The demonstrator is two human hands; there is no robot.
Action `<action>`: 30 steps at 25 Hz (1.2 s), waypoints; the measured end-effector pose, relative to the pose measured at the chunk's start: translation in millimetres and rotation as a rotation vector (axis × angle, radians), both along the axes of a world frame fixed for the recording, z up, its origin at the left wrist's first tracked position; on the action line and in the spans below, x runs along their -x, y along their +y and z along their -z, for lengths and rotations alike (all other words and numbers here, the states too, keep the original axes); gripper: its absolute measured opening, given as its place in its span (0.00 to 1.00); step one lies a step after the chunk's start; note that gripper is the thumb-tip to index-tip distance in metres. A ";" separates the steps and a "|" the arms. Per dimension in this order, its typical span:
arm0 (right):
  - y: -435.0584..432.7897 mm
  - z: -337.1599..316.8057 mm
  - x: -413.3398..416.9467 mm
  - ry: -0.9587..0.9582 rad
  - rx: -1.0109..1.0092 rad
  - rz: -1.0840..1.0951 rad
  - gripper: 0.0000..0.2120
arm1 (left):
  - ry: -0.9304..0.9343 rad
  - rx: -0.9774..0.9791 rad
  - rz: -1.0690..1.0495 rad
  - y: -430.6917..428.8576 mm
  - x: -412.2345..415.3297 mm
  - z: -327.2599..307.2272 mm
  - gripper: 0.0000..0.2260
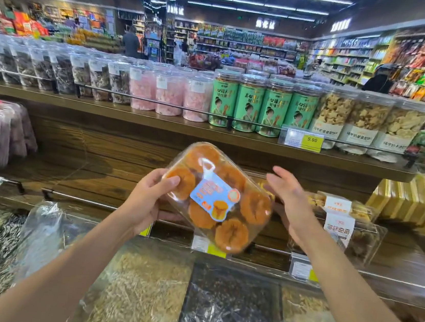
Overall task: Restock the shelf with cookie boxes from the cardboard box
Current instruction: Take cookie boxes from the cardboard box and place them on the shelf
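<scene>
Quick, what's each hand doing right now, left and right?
Left hand: holds the clear plastic box of round orange cookies by its left edge, thumb on top.
Right hand: open, fingers straight, at the box's right edge.

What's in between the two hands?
The clear cookie box, in the head view. The left hand grips its edge; the right hand is open at its other side.

Left hand [148,198] grips cookie box [217,196] at its 9 o'clock, thumb on top; right hand [292,200], fingers straight, at 3 o'clock.
</scene>
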State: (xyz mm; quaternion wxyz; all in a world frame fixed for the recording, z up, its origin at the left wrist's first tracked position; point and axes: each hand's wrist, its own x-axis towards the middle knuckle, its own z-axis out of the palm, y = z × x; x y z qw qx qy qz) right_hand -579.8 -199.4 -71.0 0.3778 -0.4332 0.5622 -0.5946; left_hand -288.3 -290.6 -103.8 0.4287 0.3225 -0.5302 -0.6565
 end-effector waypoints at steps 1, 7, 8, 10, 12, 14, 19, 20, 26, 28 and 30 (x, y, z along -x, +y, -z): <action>4.0 13.1 -1.8 -0.111 -0.037 0.028 0.30 | 0.065 -0.037 -0.030 -2.0 0.2 9.0 0.36; 10.4 53.9 -18.0 -0.262 -0.207 -0.049 0.25 | 0.131 -0.085 -0.045 -2.6 16.4 38.0 0.38; 9.4 55.3 -15.1 -0.247 -0.195 -0.004 0.24 | 0.023 -0.042 -0.062 -6.5 16.3 39.5 0.42; 5.9 59.5 -3.8 -0.157 -0.177 0.076 0.27 | -0.219 0.062 -0.087 -15.9 15.6 43.7 0.46; 1.6 63.0 6.9 -0.051 -0.173 0.121 0.31 | -0.343 0.103 -0.064 -23.6 20.0 47.5 0.42; -3.2 68.3 16.5 0.040 -0.159 0.161 0.37 | -0.392 0.129 -0.043 -29.8 28.7 50.7 0.37; -14.7 90.1 29.8 0.236 -0.128 0.191 0.36 | -0.355 0.061 -0.003 -48.7 53.3 58.3 0.23; -17.0 94.1 31.5 0.259 -0.143 0.198 0.35 | -0.360 0.061 0.014 -51.9 57.5 60.9 0.23; -30.0 108.3 43.7 0.346 -0.317 0.233 0.33 | -0.517 0.231 -0.065 -68.7 79.0 63.9 0.26; -35.0 111.0 45.4 0.354 -0.330 0.249 0.33 | -0.564 0.270 -0.082 -75.0 84.3 64.5 0.26; -41.3 111.3 46.2 0.365 -0.342 0.263 0.33 | -0.580 0.278 -0.100 -78.6 88.3 66.6 0.25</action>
